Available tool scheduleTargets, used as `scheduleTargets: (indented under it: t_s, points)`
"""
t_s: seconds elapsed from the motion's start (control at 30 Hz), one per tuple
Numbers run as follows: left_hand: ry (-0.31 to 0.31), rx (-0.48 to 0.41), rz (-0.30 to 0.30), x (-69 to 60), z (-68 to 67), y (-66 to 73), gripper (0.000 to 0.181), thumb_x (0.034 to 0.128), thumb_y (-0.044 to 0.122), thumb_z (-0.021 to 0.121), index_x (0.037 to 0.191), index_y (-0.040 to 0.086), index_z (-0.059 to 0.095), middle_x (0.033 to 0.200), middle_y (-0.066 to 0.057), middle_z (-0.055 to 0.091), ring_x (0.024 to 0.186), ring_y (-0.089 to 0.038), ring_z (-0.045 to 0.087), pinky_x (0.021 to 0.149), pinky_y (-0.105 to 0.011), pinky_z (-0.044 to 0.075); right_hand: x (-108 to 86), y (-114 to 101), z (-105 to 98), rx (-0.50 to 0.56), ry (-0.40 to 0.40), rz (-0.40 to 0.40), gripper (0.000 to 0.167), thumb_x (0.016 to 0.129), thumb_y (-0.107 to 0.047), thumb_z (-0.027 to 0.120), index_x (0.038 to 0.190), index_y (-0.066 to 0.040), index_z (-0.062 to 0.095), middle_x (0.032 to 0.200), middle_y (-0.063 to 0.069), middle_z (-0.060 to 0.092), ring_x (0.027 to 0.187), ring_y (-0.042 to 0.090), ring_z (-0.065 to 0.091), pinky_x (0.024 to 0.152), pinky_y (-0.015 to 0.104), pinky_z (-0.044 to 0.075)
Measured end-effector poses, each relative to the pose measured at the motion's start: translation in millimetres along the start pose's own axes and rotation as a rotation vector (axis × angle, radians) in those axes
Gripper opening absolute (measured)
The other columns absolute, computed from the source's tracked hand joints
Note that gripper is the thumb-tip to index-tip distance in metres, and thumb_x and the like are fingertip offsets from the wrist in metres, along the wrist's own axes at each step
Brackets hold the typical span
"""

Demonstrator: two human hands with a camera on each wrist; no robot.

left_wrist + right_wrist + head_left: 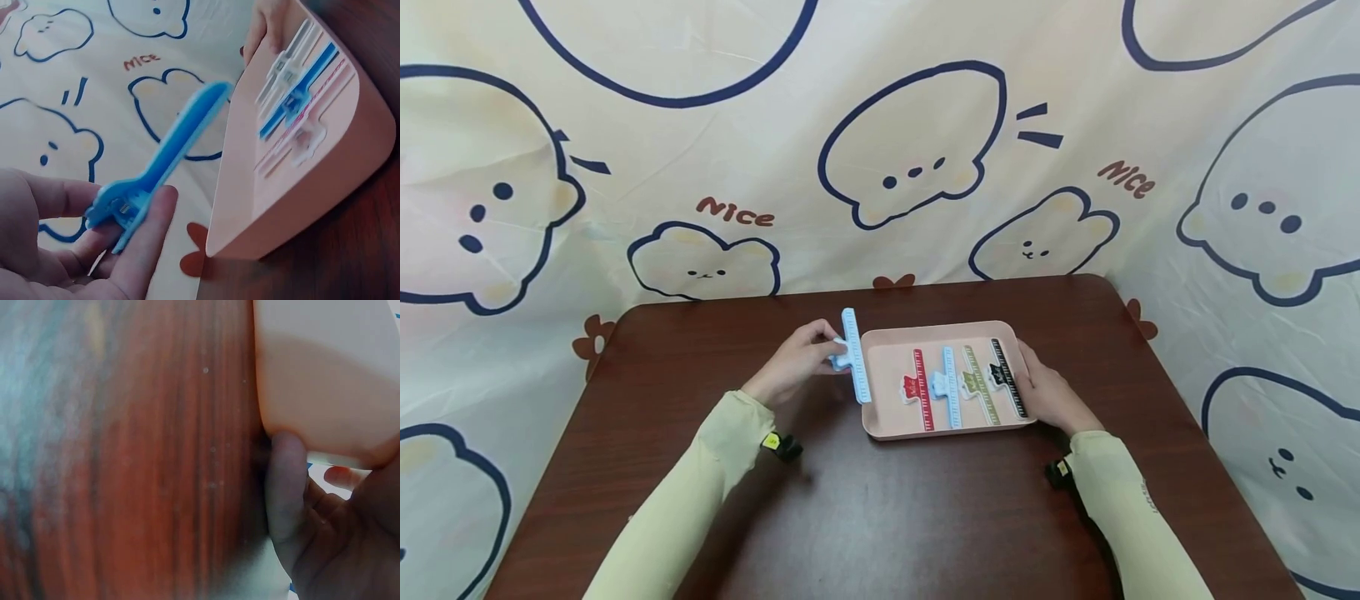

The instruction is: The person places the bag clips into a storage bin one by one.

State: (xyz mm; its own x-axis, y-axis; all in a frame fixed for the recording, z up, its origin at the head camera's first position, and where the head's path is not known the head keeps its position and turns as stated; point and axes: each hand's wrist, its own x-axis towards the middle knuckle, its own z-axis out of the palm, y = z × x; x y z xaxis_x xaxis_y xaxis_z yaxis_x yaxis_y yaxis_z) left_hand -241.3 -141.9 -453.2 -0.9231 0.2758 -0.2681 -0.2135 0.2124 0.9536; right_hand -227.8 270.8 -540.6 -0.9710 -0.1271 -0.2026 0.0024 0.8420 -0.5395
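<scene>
My left hand (797,360) pinches a light blue ruler-marked bag clip (856,357) by its handle, just off the tray's left end. In the left wrist view the thumb and fingers press the handles of this clip (181,134), and its small spring shows. A shallow pink tray (887,427) sits on the table. Inside lie a red clip (919,390), a blue clip (952,387), a green clip (981,385) and a black clip (1008,377), side by side. My right hand (1051,392) holds the tray's right end, its thumb (287,481) against the near corner.
The dark brown wooden table (880,517) stretches toward me, in front of the tray. A cream cloth (805,250) printed with cartoon bears hangs behind the table and along both sides. Black wrist straps (784,447) show below the sleeves.
</scene>
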Motion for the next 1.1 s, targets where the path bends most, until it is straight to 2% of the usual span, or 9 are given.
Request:
scheduleTargets:
  t_s: [0.2,0.3,0.5,0.7,0.83,0.97,1.1]
  points:
    - [-0.017,0.108,-0.029,3.9,14.0,-0.4,0.011,0.1032,0.012,0.060,0.108,0.002,0.058,0.120,-0.019,0.060,0.097,-0.026,0.066,0.093,-0.040,0.060,0.7,0.5,0.3,0.001,0.001,-0.003,0.064,0.111,-0.028,0.032,0.167,-0.012,0.005,0.156,0.034,0.041,0.132,0.048,0.054,0.109,0.065,0.042]
    - [-0.021,0.133,-0.035,5.5,20.6,-1.2,0.010,0.1024,0.011,0.060,0.106,0.002,0.059,0.121,-0.018,0.060,0.099,-0.026,0.064,0.090,-0.036,0.060,0.6,0.8,0.8,0.002,0.002,-0.002,0.064,0.111,-0.027,0.032,0.167,-0.013,0.005,0.155,0.034,0.042,0.131,0.048,0.055,0.109,0.065,0.042]
    - [-0.007,0.147,-0.059,10.0,31.8,-1.9,0.010,0.1016,0.011,0.062,0.105,0.003,0.058,0.119,-0.017,0.059,0.101,-0.027,0.062,0.091,-0.038,0.060,0.0,1.3,1.9,0.004,0.008,-0.002,0.064,0.111,-0.026,0.032,0.167,-0.013,0.005,0.156,0.033,0.041,0.132,0.048,0.054,0.109,0.066,0.042]
    - [0.020,0.183,-0.075,14.7,41.6,-4.2,0.013,0.0999,0.010,0.067,0.104,0.002,0.058,0.109,-0.015,0.059,0.095,-0.025,0.061,0.092,-0.042,0.060,0.0,1.8,2.3,0.013,0.007,0.000,0.064,0.111,-0.027,0.032,0.167,-0.013,0.005,0.156,0.033,0.042,0.131,0.047,0.055,0.109,0.065,0.042]
    - [0.048,0.273,-0.071,16.0,47.4,-5.6,0.015,0.0983,0.014,0.071,0.101,0.003,0.060,0.102,-0.013,0.059,0.092,-0.025,0.059,0.084,-0.039,0.059,0.4,1.9,1.7,0.010,0.010,-0.005,0.064,0.111,-0.028,0.032,0.167,-0.013,0.006,0.155,0.034,0.042,0.132,0.048,0.054,0.109,0.066,0.042]
    - [0.083,0.403,-0.051,16.3,53.1,-6.3,0.017,0.0974,0.021,0.073,0.098,0.007,0.064,0.098,-0.011,0.061,0.091,-0.024,0.058,0.071,-0.029,0.051,0.5,1.9,1.2,0.007,0.013,-0.010,0.064,0.111,-0.027,0.033,0.167,-0.012,0.006,0.154,0.035,0.042,0.133,0.050,0.053,0.108,0.066,0.042]
    - [0.092,0.473,-0.031,16.5,58.0,-6.6,0.018,0.0984,0.023,0.072,0.099,0.007,0.064,0.094,-0.010,0.061,0.085,-0.023,0.058,0.066,-0.027,0.048,0.2,2.3,1.1,0.004,0.017,-0.007,0.064,0.111,-0.026,0.032,0.167,-0.013,0.006,0.155,0.034,0.042,0.133,0.050,0.053,0.109,0.066,0.042]
